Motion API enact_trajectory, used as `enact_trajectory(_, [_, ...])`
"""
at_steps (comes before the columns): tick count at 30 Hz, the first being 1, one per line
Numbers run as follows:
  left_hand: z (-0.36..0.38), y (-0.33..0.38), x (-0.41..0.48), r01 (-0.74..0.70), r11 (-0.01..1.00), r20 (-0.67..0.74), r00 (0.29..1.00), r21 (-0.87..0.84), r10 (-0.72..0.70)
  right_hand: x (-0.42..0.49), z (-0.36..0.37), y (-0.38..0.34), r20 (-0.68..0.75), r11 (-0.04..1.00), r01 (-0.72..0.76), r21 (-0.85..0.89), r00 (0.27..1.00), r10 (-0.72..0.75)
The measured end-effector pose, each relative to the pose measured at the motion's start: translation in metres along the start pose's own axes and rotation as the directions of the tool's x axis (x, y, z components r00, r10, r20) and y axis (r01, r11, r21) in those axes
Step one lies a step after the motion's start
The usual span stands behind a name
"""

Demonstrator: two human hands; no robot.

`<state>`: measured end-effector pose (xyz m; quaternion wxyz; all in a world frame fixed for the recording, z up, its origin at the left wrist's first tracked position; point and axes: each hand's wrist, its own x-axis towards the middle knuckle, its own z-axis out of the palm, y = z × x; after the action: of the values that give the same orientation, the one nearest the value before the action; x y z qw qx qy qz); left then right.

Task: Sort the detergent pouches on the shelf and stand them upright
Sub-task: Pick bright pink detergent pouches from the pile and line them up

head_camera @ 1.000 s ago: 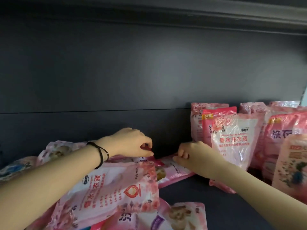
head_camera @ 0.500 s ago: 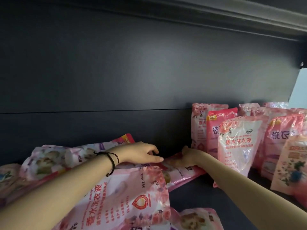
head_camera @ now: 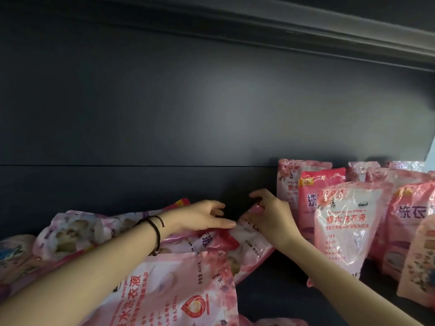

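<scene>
A pink and white detergent pouch [head_camera: 250, 241] lies tilted in the middle of the shelf, its right end raised. My right hand [head_camera: 274, 214] pinches that raised top edge. Just to the left, my left hand [head_camera: 200, 217] rests on the pouch with its thumb straight and fingers loose, holding nothing. Several pouches lie flat in a pile on the left, among them a large pink one [head_camera: 164, 290] in front and a floral one [head_camera: 77, 229] behind. On the right, several pouches stand upright, with a clear-fronted one [head_camera: 348, 229] nearest my right hand.
The dark shelf floor [head_camera: 282, 302] shows between the pile and the upright row. A dark back panel [head_camera: 211, 114] closes the shelf behind. The underside of the upper shelf [head_camera: 306, 31] runs overhead. A beige floral pouch [head_camera: 421, 267] stands at the far right.
My right hand has lifted the top edge of the lying pouch off the pile. My left hand has loosened and now rests on the pouch's left part.
</scene>
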<state>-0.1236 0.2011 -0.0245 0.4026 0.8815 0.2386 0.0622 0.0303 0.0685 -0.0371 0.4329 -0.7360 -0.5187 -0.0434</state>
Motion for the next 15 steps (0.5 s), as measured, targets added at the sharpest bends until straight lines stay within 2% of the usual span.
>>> enact_trajectory(3, [-0.002, 0.010, -0.002, -0.021, 0.988, 0.040, 0.999, -0.151, 0.027, -0.001, -0.016, -0.020, -0.071, 0.980, 0.191, 0.049, 0.980, -0.187])
enact_trajectory(5, [-0.001, 0.014, -0.003, -0.047, 0.972, 0.066, 0.996, -0.232, 0.064, 0.000, -0.028, -0.034, -0.083, 0.939, 0.345, 0.010, 0.936, -0.343])
enact_trajectory(9, [0.010, 0.017, -0.002, -0.096, 0.892, -0.016, 0.995, -0.442, 0.099, -0.001, -0.045, -0.044, 0.043, 0.849, 0.517, -0.109, 0.856, -0.515])
enact_trajectory(12, [0.017, 0.021, 0.001, -0.085, 0.886, -0.061, 0.996, -0.455, 0.064, -0.004, -0.051, -0.047, 0.043, 0.802, 0.582, -0.131, 0.812, -0.582])
enact_trajectory(15, [0.018, 0.022, 0.000, -0.086, 0.902, -0.067, 0.996, -0.424, 0.064, -0.014, -0.054, -0.049, -0.055, 0.755, 0.629, -0.183, 0.760, -0.647])
